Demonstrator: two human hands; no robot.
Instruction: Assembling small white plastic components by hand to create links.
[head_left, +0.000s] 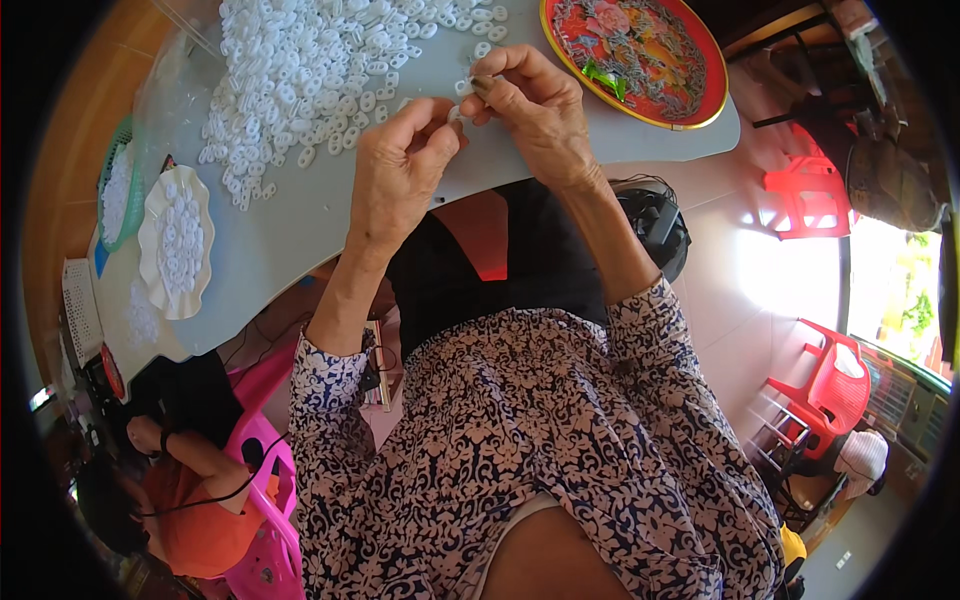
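My left hand (pixel 400 170) pinches a small white plastic piece (pixel 455 114) between thumb and fingertips, above the near edge of the table. Close beside it, my right hand (pixel 540 110) is closed in a pinch, its thumb and finger meeting at that piece. What the right fingertips hold is too small to make out. Beyond my hands lies a big heap of white oval plastic pieces with holes (pixel 290 80). To the right of my right hand is a round red floral tray (pixel 722 70) bearing many small silvery metal parts (pixel 665 75) and a green wrapper (pixel 605 80).
At the table's left stand a scalloped white dish (pixel 150 245) of white pieces and a green basket (pixel 107 200). Another person in orange (pixel 200 520) sits by a pink chair (pixel 265 470) at lower left. Red chairs (pixel 805 195) stand on the floor at right.
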